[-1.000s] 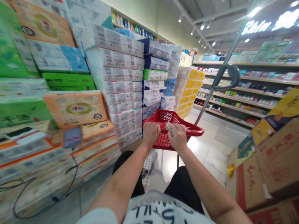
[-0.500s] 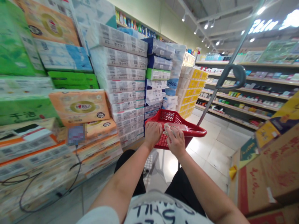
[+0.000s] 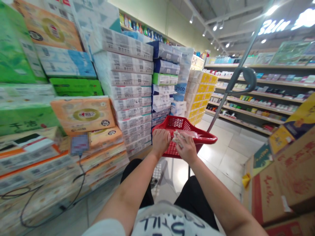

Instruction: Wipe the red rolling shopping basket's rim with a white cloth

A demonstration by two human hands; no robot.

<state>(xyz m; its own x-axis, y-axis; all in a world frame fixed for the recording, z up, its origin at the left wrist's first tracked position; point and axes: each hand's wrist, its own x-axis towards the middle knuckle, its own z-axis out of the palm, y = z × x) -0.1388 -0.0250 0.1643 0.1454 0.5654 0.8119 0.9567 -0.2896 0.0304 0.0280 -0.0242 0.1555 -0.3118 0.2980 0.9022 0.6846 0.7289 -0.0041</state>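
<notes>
A red plastic shopping basket (image 3: 206, 139) with perforated walls stands in front of me, its near rim towards my body. My left hand (image 3: 161, 141) is closed over the left part of that rim. Just right of it, my right hand (image 3: 187, 147) has its fingers bent around a crumpled, pale cloth (image 3: 177, 137). The cloth presses against the near rim, close to my left knuckles. Part of it is hidden under the fingers. Inside the basket I cannot make out any contents.
Stacked tissue packs (image 3: 83, 113) and white paper packs (image 3: 133, 78) rise on the left. A cable (image 3: 83, 177) hangs from a small blurred device there. A metal pole (image 3: 219, 109) with a grey loop slants up at the right. Cardboard boxes (image 3: 292, 183) stand at the near right.
My right hand has shifted very slightly on the rim, and more of the cloth shows beside its fingers. The left hand keeps its hold. The view has tilted a little.
</notes>
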